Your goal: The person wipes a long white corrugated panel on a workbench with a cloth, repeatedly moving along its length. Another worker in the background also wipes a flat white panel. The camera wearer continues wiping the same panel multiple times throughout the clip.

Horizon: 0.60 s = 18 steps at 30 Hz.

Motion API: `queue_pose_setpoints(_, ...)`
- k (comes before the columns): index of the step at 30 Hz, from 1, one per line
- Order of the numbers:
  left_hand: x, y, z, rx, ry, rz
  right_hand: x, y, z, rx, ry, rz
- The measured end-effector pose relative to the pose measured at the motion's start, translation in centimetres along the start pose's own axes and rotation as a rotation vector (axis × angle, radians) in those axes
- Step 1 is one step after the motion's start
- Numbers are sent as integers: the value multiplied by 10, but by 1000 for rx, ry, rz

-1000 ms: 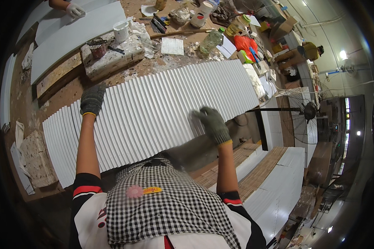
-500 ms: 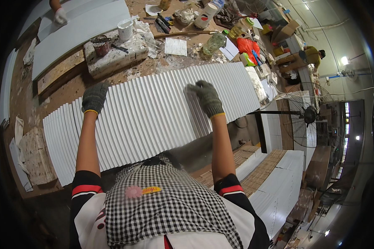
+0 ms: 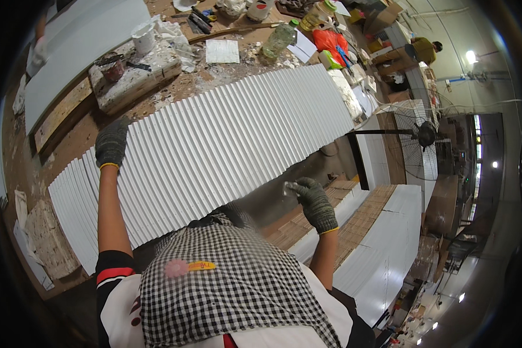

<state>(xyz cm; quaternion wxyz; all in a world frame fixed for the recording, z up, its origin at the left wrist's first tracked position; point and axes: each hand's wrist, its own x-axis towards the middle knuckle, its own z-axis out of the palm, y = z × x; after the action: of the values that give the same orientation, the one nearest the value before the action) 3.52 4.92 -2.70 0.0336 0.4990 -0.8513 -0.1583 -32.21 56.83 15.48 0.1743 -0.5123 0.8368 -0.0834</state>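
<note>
Workshop with a paint-spattered brown table, far side cluttered: stained block carrying a white cup and a dark red pot. White strips lie side by side in one long slanted row across the near part of the table; the leftmost few step out of line at their far ends. From my end: left hand sits on the strips' far ends, toward the left; can't tell if its fingers clamp the edge or just press. Right hand is off the row, past its near edge, thumb and fingers together on a small pale piece, too small to identify. My read: treat the row as one loose batch. Left is the anchor, so press lightly straight down; sideways push could make strips ride up or fan out. I'd run the right along each strip's length, not across, and square those stepped ends first. Mind the pot near the left side.
</note>
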Motion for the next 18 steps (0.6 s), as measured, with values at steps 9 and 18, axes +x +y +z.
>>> queue_pose_setpoints(9, -1, 8, -9, -65, 26, -34, 40, -14, 14, 23, 155, 104)
queue_pose_setpoints(18, -4, 12, -14, -57, 89, 36, 89, -21, 10, 98, 251, -8)
